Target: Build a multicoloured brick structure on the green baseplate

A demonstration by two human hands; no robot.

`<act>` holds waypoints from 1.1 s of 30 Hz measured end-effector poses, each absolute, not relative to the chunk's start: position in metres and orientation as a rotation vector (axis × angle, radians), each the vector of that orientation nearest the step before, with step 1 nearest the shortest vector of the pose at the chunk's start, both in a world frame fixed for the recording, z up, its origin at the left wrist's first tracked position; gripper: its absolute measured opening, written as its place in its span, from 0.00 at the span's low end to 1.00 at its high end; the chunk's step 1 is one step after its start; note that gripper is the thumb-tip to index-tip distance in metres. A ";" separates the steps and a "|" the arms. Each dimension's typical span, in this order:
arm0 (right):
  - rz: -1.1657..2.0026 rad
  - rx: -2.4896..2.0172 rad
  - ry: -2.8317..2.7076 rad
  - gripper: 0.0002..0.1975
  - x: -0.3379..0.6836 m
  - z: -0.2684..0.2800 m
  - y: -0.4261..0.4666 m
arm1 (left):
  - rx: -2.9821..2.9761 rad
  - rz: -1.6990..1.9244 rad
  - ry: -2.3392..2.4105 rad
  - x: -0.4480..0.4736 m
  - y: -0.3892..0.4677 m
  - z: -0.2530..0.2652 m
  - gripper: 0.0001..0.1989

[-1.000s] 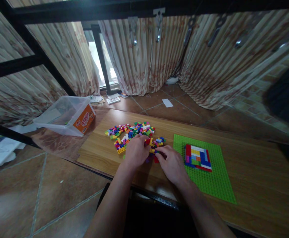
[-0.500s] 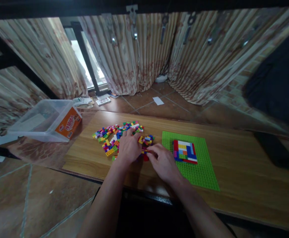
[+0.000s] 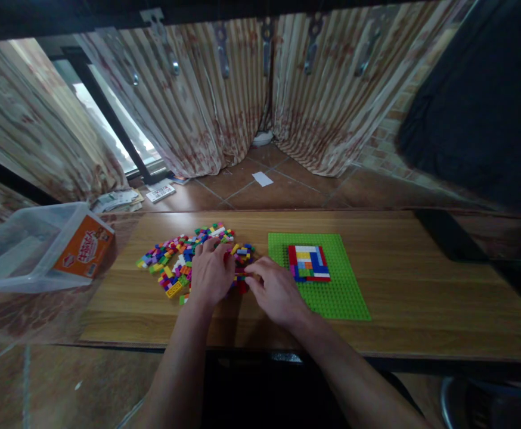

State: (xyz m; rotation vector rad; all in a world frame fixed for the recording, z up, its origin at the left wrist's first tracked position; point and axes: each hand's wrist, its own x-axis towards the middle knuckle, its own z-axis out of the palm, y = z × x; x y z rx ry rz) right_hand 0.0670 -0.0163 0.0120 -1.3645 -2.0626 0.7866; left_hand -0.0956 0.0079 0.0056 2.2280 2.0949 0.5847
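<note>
My left hand rests over the right side of a loose pile of small building bricks, its fingers curled down among them. What those fingers hold, if anything, is hidden. Just to its right, my right hand pinches with thumb and forefinger at a small reddish building brick, close to the left thumb. Beyond my right hand lies a green studded baseplate. On it sits a flat, roughly square build of bricks with red, blue, white and yellow pieces.
The bricks and baseplate lie on a long wooden board. At the left stands a clear plastic bin with an orange label. Paper and booklets lie on the tiled floor behind, before striped curtains. A dark cloth shape hangs at the right.
The head view has turned, so the board and bricks appear further left and more level. Both hands keep nearly the same place at the pile's right edge, fingers close together.
</note>
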 end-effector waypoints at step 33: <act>0.663 -1.423 -2.047 0.08 0.089 0.009 -0.014 | 2.169 0.601 1.922 -0.087 0.011 0.007 0.15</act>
